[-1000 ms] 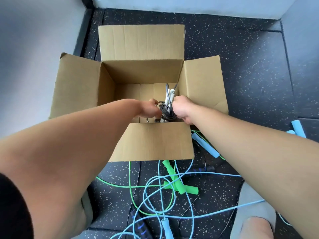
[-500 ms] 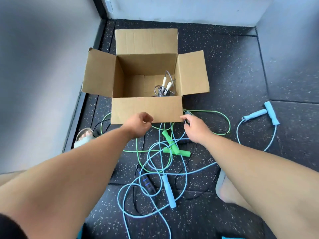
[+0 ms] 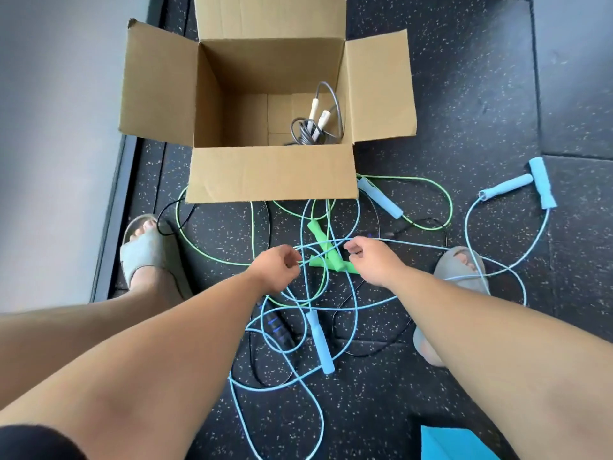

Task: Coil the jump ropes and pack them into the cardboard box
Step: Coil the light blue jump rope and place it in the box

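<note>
Left hand (image 3: 275,267) and right hand (image 3: 368,260), fingers loosely curled, hover over tangled light-blue and green plastic jump ropes (image 3: 320,340) on the speckled black rubber floor (image 3: 431,111), apparently singling out one strand. Whether either hand grips a cord cannot be told. A coiled grey rope with white handles (image 3: 311,131) lies in the right near corner of the open brown cardboard box (image 3: 272,174).

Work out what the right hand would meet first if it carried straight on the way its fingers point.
Most likely the green handles lying crossed on the floor just ahead of the right hand. A light blue rope strand crosses there too and might come first; the hand's height is unclear.
</note>
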